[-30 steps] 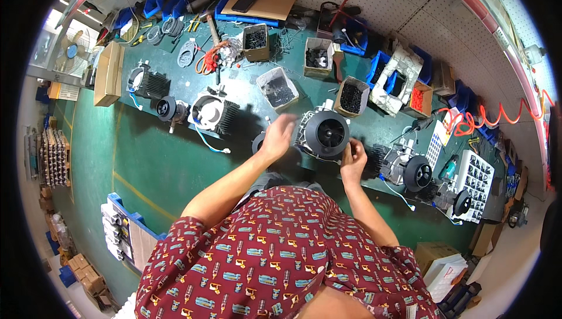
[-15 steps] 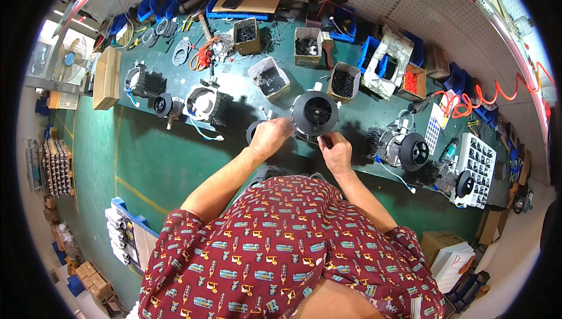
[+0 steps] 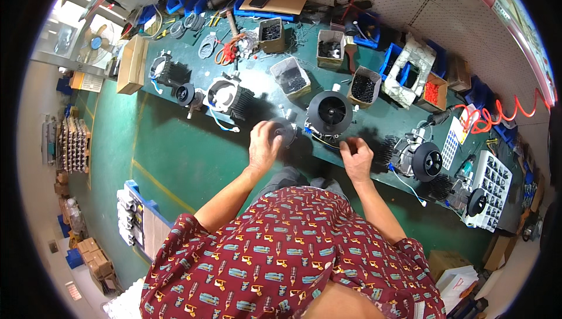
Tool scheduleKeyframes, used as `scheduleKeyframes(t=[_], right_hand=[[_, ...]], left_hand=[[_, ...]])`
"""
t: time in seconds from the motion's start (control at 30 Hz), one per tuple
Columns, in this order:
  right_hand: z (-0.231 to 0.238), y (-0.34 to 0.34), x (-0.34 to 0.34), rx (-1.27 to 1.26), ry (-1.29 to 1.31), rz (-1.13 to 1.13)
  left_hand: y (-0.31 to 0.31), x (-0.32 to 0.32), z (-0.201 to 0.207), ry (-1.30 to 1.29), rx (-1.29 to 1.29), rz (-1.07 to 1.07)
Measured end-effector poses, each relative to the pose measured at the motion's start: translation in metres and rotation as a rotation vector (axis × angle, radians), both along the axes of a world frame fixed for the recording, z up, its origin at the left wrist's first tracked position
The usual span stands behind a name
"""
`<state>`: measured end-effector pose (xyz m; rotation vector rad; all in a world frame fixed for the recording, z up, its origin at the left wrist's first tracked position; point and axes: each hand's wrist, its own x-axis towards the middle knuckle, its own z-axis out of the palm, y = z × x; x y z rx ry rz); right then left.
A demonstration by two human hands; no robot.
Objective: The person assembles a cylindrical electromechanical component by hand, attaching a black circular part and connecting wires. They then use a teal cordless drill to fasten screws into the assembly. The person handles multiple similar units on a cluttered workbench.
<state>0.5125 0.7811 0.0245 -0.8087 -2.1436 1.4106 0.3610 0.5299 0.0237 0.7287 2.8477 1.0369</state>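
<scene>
A motor housing with a black fan wheel on top stands near the bench's front edge, between my hands. To its left is a smaller dark wheel, blurred, on a metal motor part. My left hand has its fingers curled at that smaller wheel's left side and is closed on it. Just in front of the housing's right side, my right hand is closed in a pinch; what lies between the fingertips is hidden. A thin pale wire runs along the housing's front toward that hand.
Motor assemblies stand left and right along the green bench. Behind are boxes of black parts and a box of red parts. A coiled red air hose hangs at right; a white tray lies farther right.
The view has shifted, moving the bench rightward in the picture. My left hand has drawn away from the large fan wheel to the smaller one. My right hand has moved slightly right of the housing.
</scene>
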Motion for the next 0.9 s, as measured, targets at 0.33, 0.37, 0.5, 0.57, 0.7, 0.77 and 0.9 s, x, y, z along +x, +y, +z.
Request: scheduleKeyframes(t=[0.33,0.37,0.5,0.57,0.7,0.77,0.9], right_hand=[[0.001,-0.026,0.029,0.132,0.180,0.205],[0.000,-0.035,0.032,0.076,0.168,0.188],[-0.007,-0.072,0.028,-0.009,0.033,0.182],[-0.012,-0.103,0.012,-0.179,-0.019,0.185],[-0.033,-0.161,-0.026,-0.413,-0.306,0.330],[-0.036,-0.193,-0.043,-0.621,-0.465,0.371],[-0.037,-0.260,-0.091,-0.955,-0.620,0.450]], left_hand=[[-0.036,-0.032,-0.084,-0.924,0.490,0.340],[-0.036,-0.035,-0.092,-0.860,0.485,0.273],[-0.053,-0.026,-0.069,-0.749,0.505,0.077],[-0.087,-0.025,-0.037,-0.860,0.381,-0.010],[-0.159,-0.022,0.012,-0.950,0.424,-0.023],[-0.201,-0.024,0.015,-0.962,0.483,-0.043],[-0.269,-0.034,0.048,-0.797,0.632,-0.083]])
